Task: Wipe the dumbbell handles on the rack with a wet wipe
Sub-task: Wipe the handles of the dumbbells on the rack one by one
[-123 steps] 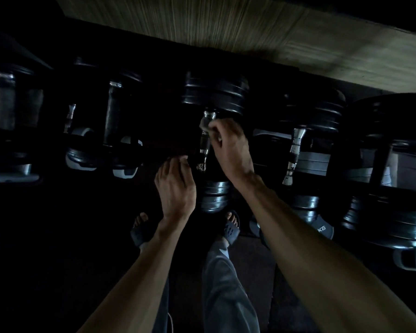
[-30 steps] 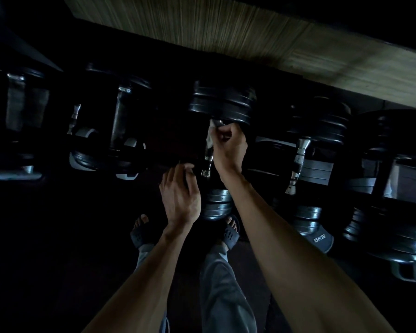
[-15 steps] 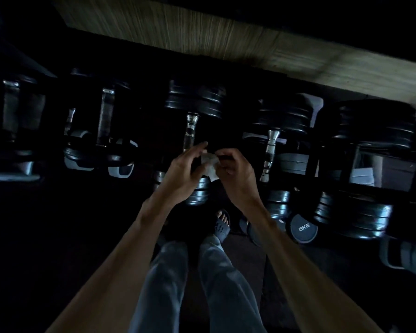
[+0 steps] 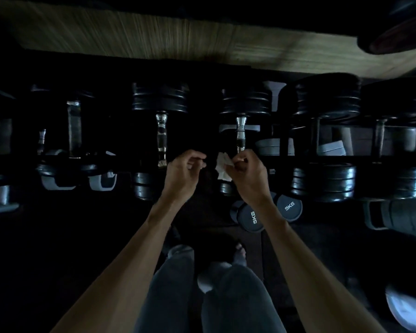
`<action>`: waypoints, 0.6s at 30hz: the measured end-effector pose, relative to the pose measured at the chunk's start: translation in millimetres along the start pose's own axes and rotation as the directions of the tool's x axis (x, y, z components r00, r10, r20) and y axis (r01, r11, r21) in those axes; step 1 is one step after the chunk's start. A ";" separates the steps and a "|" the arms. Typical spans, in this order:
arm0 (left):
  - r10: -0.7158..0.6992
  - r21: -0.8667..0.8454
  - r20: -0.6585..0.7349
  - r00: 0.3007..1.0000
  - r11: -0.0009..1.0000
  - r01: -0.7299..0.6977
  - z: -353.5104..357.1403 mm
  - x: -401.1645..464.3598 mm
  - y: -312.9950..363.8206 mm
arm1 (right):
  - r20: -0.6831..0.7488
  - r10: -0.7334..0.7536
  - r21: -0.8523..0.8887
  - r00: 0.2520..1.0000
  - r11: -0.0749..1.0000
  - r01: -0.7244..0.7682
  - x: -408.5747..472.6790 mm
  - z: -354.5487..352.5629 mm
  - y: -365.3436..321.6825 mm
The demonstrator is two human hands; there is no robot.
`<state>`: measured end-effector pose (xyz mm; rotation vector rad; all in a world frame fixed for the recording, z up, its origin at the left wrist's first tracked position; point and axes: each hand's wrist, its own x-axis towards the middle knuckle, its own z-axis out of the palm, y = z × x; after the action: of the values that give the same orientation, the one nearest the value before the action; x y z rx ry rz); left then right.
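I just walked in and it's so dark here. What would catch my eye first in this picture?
The pale wet wipe stands out at the centre, pinched in the right hand, with the left hand beside it, fingers curled and apart from it. Behind them, shiny chrome dumbbell handles gleam between black weight plates along the rack. Lower down, two round ends marked 5KG sit near the right forearm.

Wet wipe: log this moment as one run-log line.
wet wipe: pinched by right hand | left hand: off wipe, fingers curled, empty | nearest handle: untouched | phase: between handles
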<state>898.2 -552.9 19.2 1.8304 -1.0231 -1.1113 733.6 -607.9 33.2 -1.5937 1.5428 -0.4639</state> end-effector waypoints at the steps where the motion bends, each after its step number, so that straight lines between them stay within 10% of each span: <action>1: -0.004 0.016 -0.017 1.000 1.000 0.004 7.8 -3.5 -0.3 | -0.047 0.016 0.006 0.999 1.000 -0.016 1.2 -5.5 4.6; 10: -0.099 0.103 -0.201 0.974 0.987 0.122 109.9 -0.4 -0.1 | -0.212 0.079 -0.061 0.974 0.994 -0.094 43.2 -39.2 34.3; 18: -0.261 0.159 -0.480 0.837 0.913 0.376 169.4 22.1 12.1 | 0.041 0.151 -0.060 0.988 0.987 -0.149 80.4 -42.5 66.2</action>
<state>746.0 -609.6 -35.1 2.3869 -0.6076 -0.6970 673.5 -689.1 -16.4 -1.5066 1.6404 -0.3018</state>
